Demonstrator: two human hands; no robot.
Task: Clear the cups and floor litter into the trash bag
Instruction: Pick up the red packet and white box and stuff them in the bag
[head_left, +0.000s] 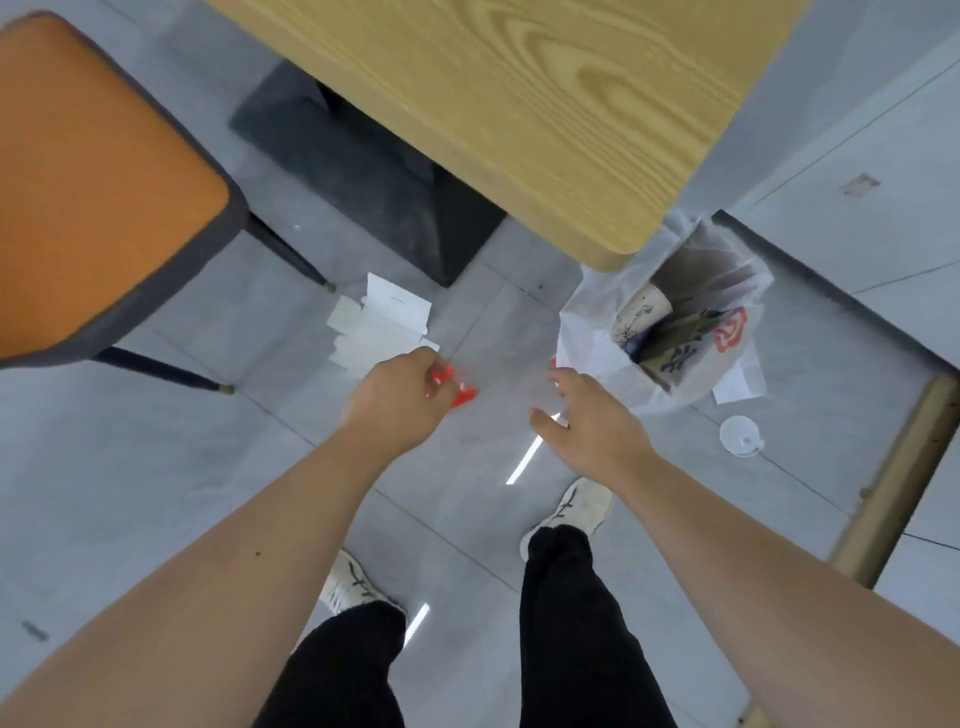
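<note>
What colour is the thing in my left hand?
Red, with small white marks; the piece of litter in your left hand shows in the head view.

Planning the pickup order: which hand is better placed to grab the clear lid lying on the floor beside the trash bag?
Right. The right hand is open, empty and nearer the clear lid; the left hand holds red litter.

Colours we see around the grey tiled floor (156, 467)

We note an orange chair (93, 182), pale wood-grain worktop (519, 104), white trash bag (587, 332) with red print, white paper (379, 322).
</note>
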